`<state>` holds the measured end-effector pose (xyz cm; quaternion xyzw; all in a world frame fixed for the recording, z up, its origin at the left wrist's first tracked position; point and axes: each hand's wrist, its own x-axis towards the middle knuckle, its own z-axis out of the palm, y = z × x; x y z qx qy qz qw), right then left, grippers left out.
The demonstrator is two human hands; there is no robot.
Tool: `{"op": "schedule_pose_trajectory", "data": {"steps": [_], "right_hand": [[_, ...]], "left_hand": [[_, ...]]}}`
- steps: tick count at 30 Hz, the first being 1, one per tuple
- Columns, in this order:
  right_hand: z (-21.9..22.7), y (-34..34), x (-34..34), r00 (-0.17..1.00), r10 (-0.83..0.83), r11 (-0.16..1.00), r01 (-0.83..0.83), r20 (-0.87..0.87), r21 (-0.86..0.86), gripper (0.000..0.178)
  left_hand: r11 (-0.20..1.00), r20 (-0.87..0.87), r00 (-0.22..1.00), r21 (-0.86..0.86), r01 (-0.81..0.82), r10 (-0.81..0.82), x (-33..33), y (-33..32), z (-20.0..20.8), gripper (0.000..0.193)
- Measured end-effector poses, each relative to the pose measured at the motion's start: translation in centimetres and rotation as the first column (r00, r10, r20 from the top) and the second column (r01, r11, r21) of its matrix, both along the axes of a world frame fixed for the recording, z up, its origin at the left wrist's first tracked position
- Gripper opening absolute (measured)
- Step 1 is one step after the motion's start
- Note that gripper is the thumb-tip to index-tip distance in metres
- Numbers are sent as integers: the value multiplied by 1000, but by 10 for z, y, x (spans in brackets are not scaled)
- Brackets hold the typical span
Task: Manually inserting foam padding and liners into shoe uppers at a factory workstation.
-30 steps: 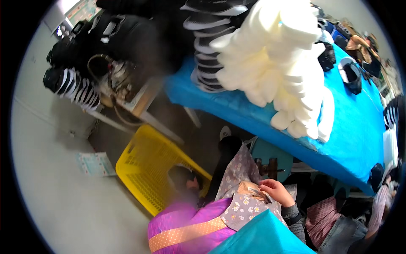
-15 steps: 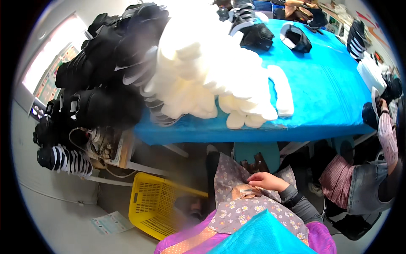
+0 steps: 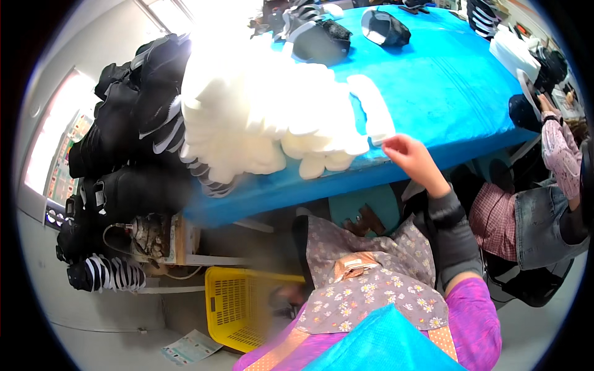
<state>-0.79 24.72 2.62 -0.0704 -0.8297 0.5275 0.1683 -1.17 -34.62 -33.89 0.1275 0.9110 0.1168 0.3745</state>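
My right hand [image 3: 413,162] is raised at the near edge of the blue-covered table [image 3: 445,93]. Its fingers are loosely bent and hold nothing that shows. The fingertips are right by the near end of a row of white insole-shaped pads [image 3: 372,111]; whether they touch it I cannot tell. To the left rises a big heap of similar white pads [image 3: 247,117], overexposed toward the top. My left hand does not show; the area beside my left side is smeared and dark.
Black shoe uppers [image 3: 117,136] are piled high at the left. Two more black pieces lie at the table's far side, one a shoe upper [image 3: 387,29]. A yellow basket [image 3: 232,303] stands on the floor at lower left. A co-worker [image 3: 544,210] sits at the right, holding a dark shoe piece.
My right hand has lifted from my lap and moved forward to the table edge by the white pads. The view has shifted, and the table now sits further left and higher.
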Motion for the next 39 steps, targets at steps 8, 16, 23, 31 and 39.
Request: {"op": "schedule_pose_trajectory", "data": {"steps": [8,16,23,31,39], "right_hand": [[-67,28,-66,935,-276,706,355,-223,613,57],[-56,31,-77,933,-289,692,359,-214,627,21],[-85,88,-94,846,-422,648,533,-326,545,23],[-70,52,-77,941,-284,737,337,-184,586,35],[-37,175,-81,885,-345,877,422,-313,229,28]], "left_hand": [[850,-430,851,526,-36,302,-71,168,208,36],[509,-96,968,860,-37,232,-62,258,237,23],[364,-513,859,799,479,-5,-57,330,302,17],[502,-991,116,69,862,-64,-122,469,331,18],[586,-930,260,63,808,-259,-123,515,304,23]]}}
